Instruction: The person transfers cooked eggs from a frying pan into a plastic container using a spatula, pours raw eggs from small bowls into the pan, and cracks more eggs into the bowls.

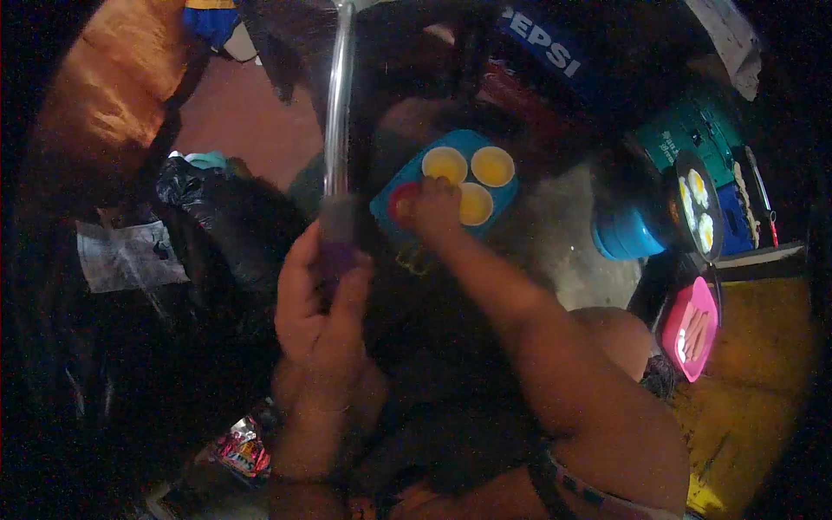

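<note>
My left hand (325,299) is closed around the purple grip of a long utensil (339,113). Its shiny, silvery shaft points straight up, and its far end is cut off by the top of the view. Out in front, my right hand (436,208) reaches down over a blue tray (496,139) with curled fingers. Beside the fingers are a red cup (400,201) and pale cups holding something yellow, such as this cup (492,166) at the back right. What the right fingers hold, if anything, is hidden.
On the right, a dark frying pan (679,208) holds fried eggs above a blue round container (626,232). Below it stands a pink container (693,299) with long pale pieces inside. A black plastic bag (208,195) lies left, and a Pepsi crate (542,42) is at the back.
</note>
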`<state>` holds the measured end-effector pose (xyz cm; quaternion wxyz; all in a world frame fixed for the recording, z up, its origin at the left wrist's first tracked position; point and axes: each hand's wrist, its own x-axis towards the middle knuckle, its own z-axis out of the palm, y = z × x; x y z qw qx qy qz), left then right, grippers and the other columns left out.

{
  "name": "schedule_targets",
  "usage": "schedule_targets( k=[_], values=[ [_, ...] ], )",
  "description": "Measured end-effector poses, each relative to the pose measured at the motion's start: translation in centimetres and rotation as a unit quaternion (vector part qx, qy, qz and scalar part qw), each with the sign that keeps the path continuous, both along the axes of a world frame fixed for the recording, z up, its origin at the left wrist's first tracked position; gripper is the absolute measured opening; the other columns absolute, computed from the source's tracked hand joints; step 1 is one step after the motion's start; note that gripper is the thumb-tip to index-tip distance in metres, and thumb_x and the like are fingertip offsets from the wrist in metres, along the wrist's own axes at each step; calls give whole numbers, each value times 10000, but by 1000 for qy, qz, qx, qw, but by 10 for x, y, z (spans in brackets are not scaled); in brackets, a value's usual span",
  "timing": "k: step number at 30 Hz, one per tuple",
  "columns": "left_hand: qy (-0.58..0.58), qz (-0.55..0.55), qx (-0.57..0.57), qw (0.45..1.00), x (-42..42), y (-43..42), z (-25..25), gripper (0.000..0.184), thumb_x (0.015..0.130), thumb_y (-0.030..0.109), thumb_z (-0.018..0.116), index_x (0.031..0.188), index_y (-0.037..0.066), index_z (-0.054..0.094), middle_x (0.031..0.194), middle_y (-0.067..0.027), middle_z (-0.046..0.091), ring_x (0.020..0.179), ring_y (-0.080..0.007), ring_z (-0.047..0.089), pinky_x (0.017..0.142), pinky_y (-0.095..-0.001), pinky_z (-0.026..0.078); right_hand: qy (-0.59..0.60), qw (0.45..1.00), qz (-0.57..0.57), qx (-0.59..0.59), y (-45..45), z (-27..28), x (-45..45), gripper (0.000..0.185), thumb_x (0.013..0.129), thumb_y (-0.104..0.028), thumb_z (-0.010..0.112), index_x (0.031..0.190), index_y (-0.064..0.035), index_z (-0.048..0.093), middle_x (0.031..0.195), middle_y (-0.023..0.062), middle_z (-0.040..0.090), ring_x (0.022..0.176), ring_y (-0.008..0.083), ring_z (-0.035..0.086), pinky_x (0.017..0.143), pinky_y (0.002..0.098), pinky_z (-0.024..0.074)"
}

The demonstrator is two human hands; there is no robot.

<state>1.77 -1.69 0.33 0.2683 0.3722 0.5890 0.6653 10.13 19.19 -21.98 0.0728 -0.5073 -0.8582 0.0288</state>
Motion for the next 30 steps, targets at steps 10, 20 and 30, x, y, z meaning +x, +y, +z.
schedule_targets(
  k=[10, 20, 30],
  values=[
    [-1, -18, 23, 1000, -2, -1, -1, 486, 918, 111, 663, 1348, -24, 478, 1090, -60, 627, 962, -118, 589, 872, -262, 477, -36, 962, -204, 177, 103, -6, 108, 262, 784, -349, 650, 916, -141, 740, 1036, 55, 654, 983, 302, 628, 733, 486, 507],
    [-19, -24, 8, 999, 10, 4, 6, 486, 906, 27, 621, 1364, -19, 465, 1137, -71, 603, 1006, -131, 576, 908, -280, 463, -62, 995, -28, 70, 83, 10, 84, 339, 692, -315, 675, 973, -128, 710, 1046, 121, 631, 982, 287, 591, 792, 457, 470],
    [-11, -25, 13, 1000, 11, 6, 1, 486, 905, 38, 639, 1360, -14, 477, 1115, -64, 604, 992, -127, 571, 894, -273, 466, -8, 993, 78, 86, 3, -44, 4, 385, 884, -445, 578, 936, -86, 706, 972, 142, 636, 926, 285, 592, 733, 449, 447]
  ],
)
